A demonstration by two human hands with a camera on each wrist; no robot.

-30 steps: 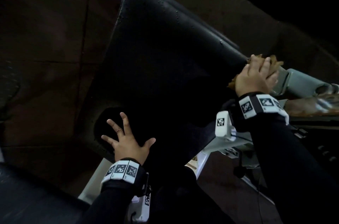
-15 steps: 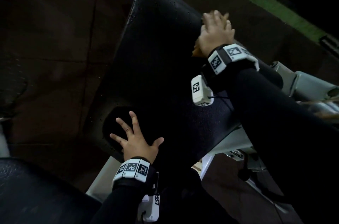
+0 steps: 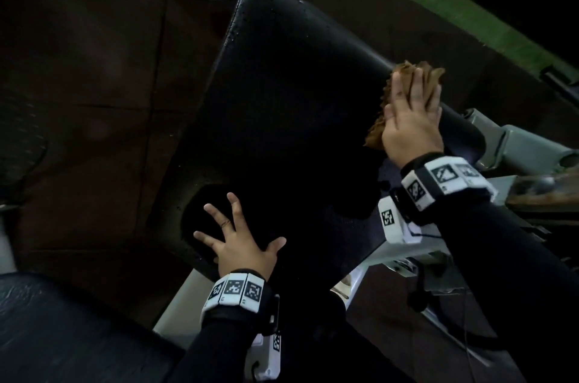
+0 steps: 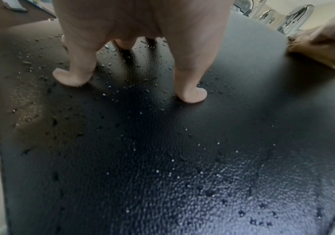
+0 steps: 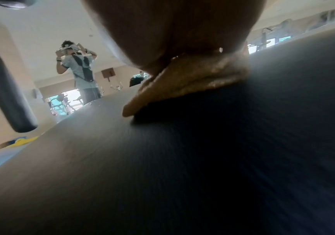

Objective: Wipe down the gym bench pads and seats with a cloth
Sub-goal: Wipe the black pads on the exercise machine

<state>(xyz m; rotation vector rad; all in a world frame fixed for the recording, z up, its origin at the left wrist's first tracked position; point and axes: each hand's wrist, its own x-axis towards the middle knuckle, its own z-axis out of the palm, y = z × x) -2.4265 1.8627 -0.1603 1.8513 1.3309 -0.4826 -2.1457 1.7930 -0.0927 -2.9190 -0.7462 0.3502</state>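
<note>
left hand (image 4: 142,23) pressed spread fingertips (image 4: 192,95) on wet black bench pad (image 4: 182,159) | droplets (image 4: 106,52) scattered around | brown cloth (image 4: 321,54) at right edge

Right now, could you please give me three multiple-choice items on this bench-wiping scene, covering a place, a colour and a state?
1. Where on the bench pad does the cloth lie?
A. at its right edge
B. at its far end
C. under the left hand

2. What colour is the cloth?
A. white
B. blue
C. brown

3. How is the left hand placed?
A. curled into a fist
B. fingers spread, pressing the pad
C. lifted off the pad

Answers:
1 A: the head view shows the right hand pressing it there.
2 C: it looks tan-brown in all views.
3 B: the left wrist view shows fingertips on the droplet-covered pad.
</note>
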